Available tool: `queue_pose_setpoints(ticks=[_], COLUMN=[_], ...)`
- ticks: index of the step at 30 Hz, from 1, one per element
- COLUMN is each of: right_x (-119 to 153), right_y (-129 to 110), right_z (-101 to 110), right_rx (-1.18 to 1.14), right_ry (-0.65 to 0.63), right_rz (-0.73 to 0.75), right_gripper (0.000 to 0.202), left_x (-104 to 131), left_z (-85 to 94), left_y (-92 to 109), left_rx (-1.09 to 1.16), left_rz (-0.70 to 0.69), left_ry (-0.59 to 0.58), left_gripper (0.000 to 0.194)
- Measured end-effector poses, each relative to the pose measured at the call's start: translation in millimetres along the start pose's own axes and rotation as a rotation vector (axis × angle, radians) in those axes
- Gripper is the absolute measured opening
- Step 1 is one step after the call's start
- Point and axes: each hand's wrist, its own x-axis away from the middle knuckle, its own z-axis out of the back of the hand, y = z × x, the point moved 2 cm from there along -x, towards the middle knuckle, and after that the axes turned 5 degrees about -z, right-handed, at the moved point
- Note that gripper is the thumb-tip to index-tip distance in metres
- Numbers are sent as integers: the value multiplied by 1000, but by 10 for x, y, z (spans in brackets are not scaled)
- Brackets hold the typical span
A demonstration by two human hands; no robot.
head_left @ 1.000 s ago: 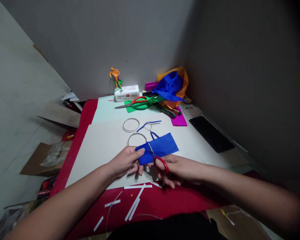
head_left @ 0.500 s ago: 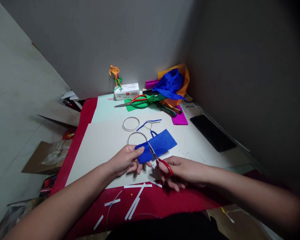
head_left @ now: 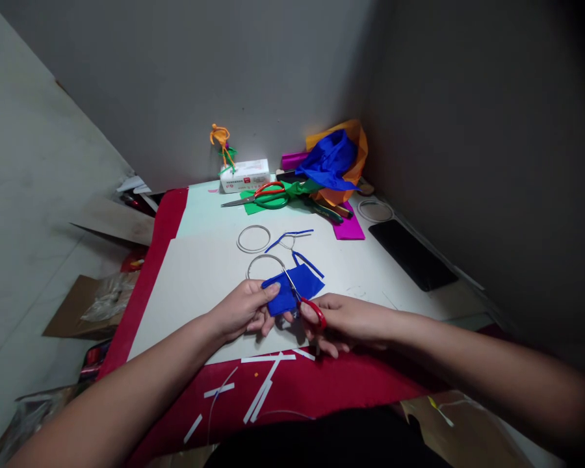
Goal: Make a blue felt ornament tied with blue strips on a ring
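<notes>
A piece of blue crepe paper (head_left: pixel 281 299) is pinched between the thumb and fingers of my left hand (head_left: pixel 251 304). My right hand (head_left: pixel 335 321) grips a small pair of scissors (head_left: pixel 316 312) by its red handles, the blades lying across the paper. To the right of the blades, a portion of the paper (head_left: pixel 308 281) tilts downward over the white board. Just beyond the paper lies a wire figure (head_left: pixel 288 242) with limbs partly wrapped in blue strips. Beside it are two wire rings (head_left: pixel 253 239), the nearer one partly hidden by the paper.
Large scissors (head_left: pixel 260 196) lie behind, before a white box (head_left: pixel 246 175) bearing an orange wire figure (head_left: pixel 220 138). Crumpled blue paper (head_left: pixel 331 159) and orange paper are heaped at the back. A black phone (head_left: pixel 412 255) lies right; white strips (head_left: pixel 259 400) lie on red cloth (head_left: pixel 351 383).
The right part of the blue paper has dropped and folded away, uncovering the wire figure's blue-wrapped limb. My right hand and the scissors have shifted slightly left and up.
</notes>
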Motion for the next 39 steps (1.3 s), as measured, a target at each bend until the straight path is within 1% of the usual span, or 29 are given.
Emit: queue_pose_setpoints(ticks=[7, 11, 19, 24, 27, 28, 29, 30, 32, 33, 34, 36, 37, 39], right_x=[18, 15, 2, -6, 39, 68, 104, 145, 229, 260, 278, 275, 262, 236], right_y=[17, 14, 36, 42, 11, -11, -36, -64, -107, -118, -118, -87, -63, -17], right_z=[10, 13, 57, 83, 108, 125, 150, 181, 236, 251, 255, 245, 237, 220], right_rx=[-24, -21, -46, -96, -79, -44, 15, 104, 364, 511, 652, 880, 965, 1105], right_ry=[20, 43, 64, 63, 98, 136, 204, 302, 512, 582, 608, 557, 515, 447], right_rz=[15, -6, -35, -25, 9, 57, 129, 215, 387, 465, 534, 623, 644, 643], right_gripper=[50, 51, 49, 48, 49, 48, 47, 43, 34, 28, 25, 27, 29, 32], left_x=[-3, -2, -27, -26, -24, -23, -23, -23, -21, -19, -14, 5, 19, 58], left_z=[-8, -11, -14, -30, -31, -32, -34, -37, -45, -50, -56, -69, -78, -100], left_y=[14, 15, 3, 45, 61, 63, 63, 61, 53, 47, 41, 31, 30, 38], left_rx=[-7, -11, 19, 27, 26, 25, 24, 23, 17, 12, 5, -22, -40, -77], left_rz=[9, 13, 6, 30, 48, 55, 61, 66, 68, 65, 61, 50, 44, 35], left_ry=[-1, 7, 38, 38, 46, 47, 49, 52, 63, 72, 85, 115, 131, 164], left_gripper=[52, 51, 44, 46, 46, 45, 45, 45, 45, 45, 44, 43, 43, 41])
